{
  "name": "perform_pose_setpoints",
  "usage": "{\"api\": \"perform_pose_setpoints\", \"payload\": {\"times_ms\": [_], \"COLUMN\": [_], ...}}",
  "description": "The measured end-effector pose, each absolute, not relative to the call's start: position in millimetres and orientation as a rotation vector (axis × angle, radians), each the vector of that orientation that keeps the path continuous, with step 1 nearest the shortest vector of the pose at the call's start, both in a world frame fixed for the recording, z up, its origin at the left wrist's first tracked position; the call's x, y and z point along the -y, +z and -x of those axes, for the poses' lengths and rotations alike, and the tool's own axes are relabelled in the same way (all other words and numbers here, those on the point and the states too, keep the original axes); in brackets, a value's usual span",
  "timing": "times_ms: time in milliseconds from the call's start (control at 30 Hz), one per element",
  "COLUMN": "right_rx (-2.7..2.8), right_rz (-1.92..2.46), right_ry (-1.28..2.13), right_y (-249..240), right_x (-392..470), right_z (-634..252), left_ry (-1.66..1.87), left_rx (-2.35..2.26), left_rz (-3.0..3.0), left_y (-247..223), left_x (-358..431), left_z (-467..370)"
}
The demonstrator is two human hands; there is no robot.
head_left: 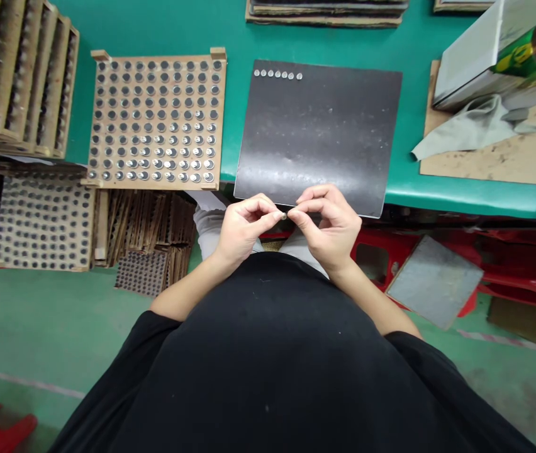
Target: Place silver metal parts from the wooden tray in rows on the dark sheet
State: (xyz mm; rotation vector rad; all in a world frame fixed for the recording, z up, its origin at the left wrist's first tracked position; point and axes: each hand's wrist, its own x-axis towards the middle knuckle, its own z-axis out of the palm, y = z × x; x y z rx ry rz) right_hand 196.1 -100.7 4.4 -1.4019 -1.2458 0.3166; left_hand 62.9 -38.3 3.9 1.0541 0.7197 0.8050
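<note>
A small round metal piece (284, 216) sits pinched between the thumb and index fingertip of my left hand (245, 228), just off the near edge of a dark flat plate (319, 135). Close beside it is my right hand (330, 225), its thumb and index fingertips drawn together; whether they grip the same piece or something tiny is too small to tell. Several small shiny round pieces (277, 74) lie in a row along the plate's far left edge. To the left, a wooden tray (155, 60) carries rows of dark discs, with silvery pieces on many in the lower right part.
Stacked wooden trays (27, 69) stand at far left. Another disc-filled tray (44, 220) sits lower. On the right, a board (485, 160) holds a grey cloth (461, 129) and a white box (466, 60). A red stool (376, 245) and grey panel (435, 280) are below.
</note>
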Motion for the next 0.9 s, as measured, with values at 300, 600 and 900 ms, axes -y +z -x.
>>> {"api": "perform_pose_setpoints", "payload": {"times_ms": [300,600,900], "right_rx": [1.301,1.336,1.129], "right_rz": [1.415,1.371,1.313], "right_ry": [0.327,0.304,0.802], "right_y": [0.7,-0.1,-1.6], "right_x": [103.8,103.9,104.2], "right_z": [-196.5,-194.2,-200.1], "left_ry": [0.801,0.710,0.673], "left_rx": [-0.732,-0.693,-0.720], "left_rz": [-0.996,-0.885,-0.960], "left_y": [8.8,10.4,13.0], "left_x": [36.6,36.5,36.6], "left_z": [-61.3,-60.1,-61.0]}}
